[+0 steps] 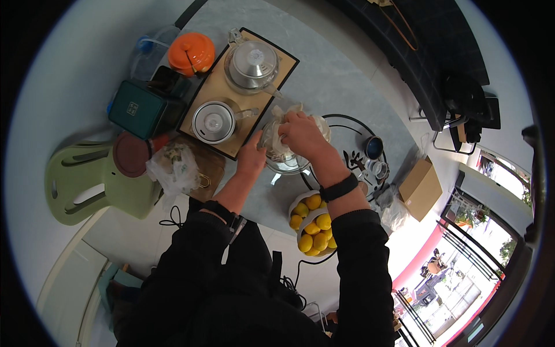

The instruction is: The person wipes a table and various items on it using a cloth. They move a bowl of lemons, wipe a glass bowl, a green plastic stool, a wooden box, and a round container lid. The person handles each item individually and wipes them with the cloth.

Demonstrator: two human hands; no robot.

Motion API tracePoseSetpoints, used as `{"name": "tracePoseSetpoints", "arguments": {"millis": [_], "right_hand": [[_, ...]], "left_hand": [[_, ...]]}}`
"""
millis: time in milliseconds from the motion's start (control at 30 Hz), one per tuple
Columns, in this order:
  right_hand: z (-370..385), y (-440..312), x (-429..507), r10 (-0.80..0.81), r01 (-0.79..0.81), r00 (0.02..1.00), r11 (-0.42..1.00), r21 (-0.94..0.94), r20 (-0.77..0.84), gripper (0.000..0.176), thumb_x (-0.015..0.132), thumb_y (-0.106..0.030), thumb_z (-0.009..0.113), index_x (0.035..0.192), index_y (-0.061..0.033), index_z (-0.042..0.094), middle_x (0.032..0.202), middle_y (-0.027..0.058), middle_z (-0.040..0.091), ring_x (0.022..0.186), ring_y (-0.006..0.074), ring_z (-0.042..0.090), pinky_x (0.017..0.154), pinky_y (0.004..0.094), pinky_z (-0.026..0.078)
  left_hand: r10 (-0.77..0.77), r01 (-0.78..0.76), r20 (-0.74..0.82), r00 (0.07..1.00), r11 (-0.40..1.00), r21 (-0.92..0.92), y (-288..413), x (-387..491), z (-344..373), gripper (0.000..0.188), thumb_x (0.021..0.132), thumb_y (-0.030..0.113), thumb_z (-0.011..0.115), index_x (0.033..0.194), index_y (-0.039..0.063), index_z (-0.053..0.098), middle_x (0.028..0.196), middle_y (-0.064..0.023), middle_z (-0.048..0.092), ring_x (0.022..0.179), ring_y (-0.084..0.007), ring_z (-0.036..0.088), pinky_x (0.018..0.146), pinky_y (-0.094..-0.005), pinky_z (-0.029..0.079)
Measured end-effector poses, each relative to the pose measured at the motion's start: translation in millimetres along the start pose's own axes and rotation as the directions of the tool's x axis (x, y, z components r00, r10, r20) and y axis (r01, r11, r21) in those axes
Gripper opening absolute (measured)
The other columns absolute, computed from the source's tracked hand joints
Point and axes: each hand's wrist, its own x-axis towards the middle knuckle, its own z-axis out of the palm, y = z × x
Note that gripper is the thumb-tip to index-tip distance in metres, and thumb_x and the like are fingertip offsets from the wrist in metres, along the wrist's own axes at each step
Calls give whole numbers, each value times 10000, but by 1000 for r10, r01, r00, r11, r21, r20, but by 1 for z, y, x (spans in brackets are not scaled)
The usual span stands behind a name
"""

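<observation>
My right hand [305,138] pinches a crumpled cream cloth [273,138], with its fingertips sunk into the folds. The cloth lies bunched over a round clear glass vessel [287,165], whose contents are hidden. My left hand [250,161] is at the vessel's left side, thumb and fingers against its edge; part of their grip is out of sight. Just left of that hand, a wooden tea tray [219,84] with a dark rim bears a glass teapot with a metal lid [254,58] and a smaller metal-lidded glass pot [213,122].
Lemons [321,240] fill white scalloped bowls near my right forearm. A blue-glazed cup [373,147] and small glass cups [378,169] stand right. An orange pot [191,53], a green box [136,108] and a plastic bag [173,167] are left, near a green chair [99,178].
</observation>
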Motion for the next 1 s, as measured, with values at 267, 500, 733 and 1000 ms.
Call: {"name": "tracePoseSetpoints", "arguments": {"millis": [267,500,733,1000], "right_hand": [[-14,4,6,-8,-5,982,998,69,189,188,614,-131,679,801,-108,679,955,72,545,921,285,533,796,388,446],[11,8,21,-80,80,997,970,229,-7,172,632,-118,684,794,-71,649,932,113,532,891,305,553,735,405,466],[11,2,14,-215,212,976,973,-91,-24,206,637,-97,676,836,-78,628,957,117,549,899,312,571,714,398,488],[-7,13,18,109,-92,989,982,-162,102,206,681,-121,671,875,-65,629,926,150,585,837,331,619,682,432,513]], "left_hand": [[-45,45,-2,999,999,15,6,-3,0,528,858,68,540,1367,126,411,739,-78,550,541,-163,584,513,-339,508],[-10,10,-2,1000,1000,-13,3,0,1,510,864,60,536,1357,122,423,710,-73,543,529,-164,585,506,-337,503],[-12,13,-12,1000,1000,22,3,-2,1,502,864,51,545,1350,103,432,719,-65,516,530,-168,596,499,-335,517],[-6,5,-85,996,1000,-15,0,-3,5,476,850,48,560,1313,116,474,704,-80,558,535,-170,580,503,-342,485]]}}
